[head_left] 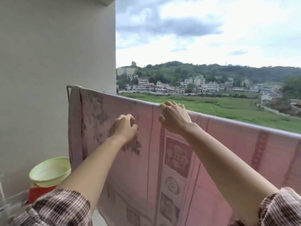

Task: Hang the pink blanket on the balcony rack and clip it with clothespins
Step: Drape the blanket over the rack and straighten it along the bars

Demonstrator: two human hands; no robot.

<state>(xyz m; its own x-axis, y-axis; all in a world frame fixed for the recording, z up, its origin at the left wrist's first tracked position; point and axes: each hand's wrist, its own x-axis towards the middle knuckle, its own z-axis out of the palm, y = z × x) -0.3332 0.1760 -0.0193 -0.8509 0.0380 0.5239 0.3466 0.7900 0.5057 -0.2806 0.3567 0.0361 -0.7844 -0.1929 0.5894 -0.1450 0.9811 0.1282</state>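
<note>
blanket (130, 160) draped over rack (67, 91), hanging on near side | right hand (174, 119) curled over top fold, grasping it | left hand (124, 128) curled at cloth, pinching or not: cannot tell | no pin clearly seen | risk: unpinned – wind or a tug slides it off far side – open drop beyond

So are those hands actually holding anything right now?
The right hand grips the blanket at its top fold, on the rack. The left hand is loosely curled in front of it and seems to hold nothing.
</note>
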